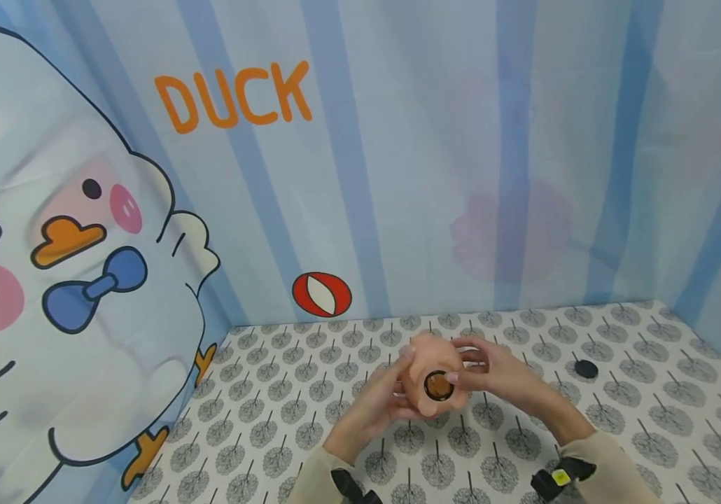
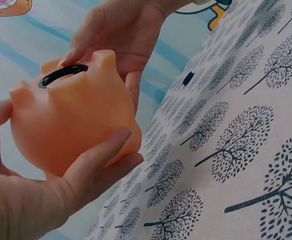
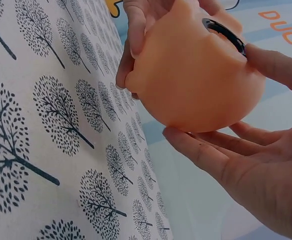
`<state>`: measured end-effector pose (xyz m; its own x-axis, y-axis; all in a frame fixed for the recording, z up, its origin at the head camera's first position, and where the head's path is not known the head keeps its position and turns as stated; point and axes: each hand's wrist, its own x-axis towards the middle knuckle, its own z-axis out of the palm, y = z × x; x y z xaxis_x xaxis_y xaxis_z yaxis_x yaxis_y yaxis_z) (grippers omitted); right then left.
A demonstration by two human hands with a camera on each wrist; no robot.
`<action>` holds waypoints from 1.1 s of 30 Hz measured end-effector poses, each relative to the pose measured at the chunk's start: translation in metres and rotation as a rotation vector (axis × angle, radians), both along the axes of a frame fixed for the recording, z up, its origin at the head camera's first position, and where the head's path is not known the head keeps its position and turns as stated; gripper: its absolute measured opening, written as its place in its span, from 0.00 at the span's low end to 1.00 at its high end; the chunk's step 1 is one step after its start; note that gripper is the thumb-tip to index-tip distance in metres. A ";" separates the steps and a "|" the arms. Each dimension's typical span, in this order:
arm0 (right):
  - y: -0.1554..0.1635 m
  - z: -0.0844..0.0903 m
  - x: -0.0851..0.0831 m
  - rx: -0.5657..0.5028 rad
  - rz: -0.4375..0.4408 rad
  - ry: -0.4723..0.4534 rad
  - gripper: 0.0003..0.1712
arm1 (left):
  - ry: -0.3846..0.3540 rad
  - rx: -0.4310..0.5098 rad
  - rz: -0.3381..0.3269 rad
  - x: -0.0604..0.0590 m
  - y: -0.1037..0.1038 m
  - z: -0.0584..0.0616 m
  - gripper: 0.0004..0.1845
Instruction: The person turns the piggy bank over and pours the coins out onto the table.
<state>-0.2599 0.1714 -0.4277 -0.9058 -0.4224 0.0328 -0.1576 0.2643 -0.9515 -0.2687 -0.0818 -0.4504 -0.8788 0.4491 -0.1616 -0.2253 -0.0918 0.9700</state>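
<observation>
Both hands hold a peach-orange piggy bank (image 1: 420, 360) above the patterned cloth, its underside with stubby feet turned toward the head camera. A black-rimmed round opening (image 1: 439, 386) shows in that underside. My left hand (image 1: 373, 406) grips the bank from the left; in the left wrist view its fingers curve along the body (image 2: 75, 122). From the other side, my right hand (image 1: 493, 367) has its thumb at the black rim (image 3: 226, 36) and its fingers round the body in the right wrist view.
A small black disc (image 1: 586, 369) lies on the white tree-print cloth (image 1: 260, 420), to the right of the hands. Behind the table hangs a blue striped curtain (image 1: 411, 175) with a duck print. Black camera straps (image 1: 562, 478) circle the wrists.
</observation>
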 end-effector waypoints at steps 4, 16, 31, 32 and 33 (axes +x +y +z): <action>0.003 -0.003 -0.002 -0.044 0.013 -0.063 0.42 | 0.039 -0.012 0.017 0.002 -0.002 0.001 0.38; -0.001 -0.002 -0.004 -0.125 0.060 -0.277 0.49 | 0.181 -0.037 0.052 -0.003 -0.011 0.004 0.34; -0.003 -0.003 -0.005 -0.093 0.075 -0.228 0.45 | 0.247 -0.089 -0.007 -0.005 -0.018 0.004 0.43; -0.004 -0.004 -0.005 -0.094 0.069 -0.225 0.45 | 0.244 -0.089 -0.013 -0.005 -0.019 0.004 0.44; -0.004 -0.004 -0.004 -0.096 0.069 -0.222 0.45 | 0.242 -0.090 -0.019 -0.005 -0.020 0.003 0.45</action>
<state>-0.2640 0.1671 -0.4316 -0.8643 -0.4884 -0.1205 0.0432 0.1667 -0.9851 -0.2733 -0.1018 -0.4472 -0.8880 0.4596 0.0125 0.0135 -0.0010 0.9999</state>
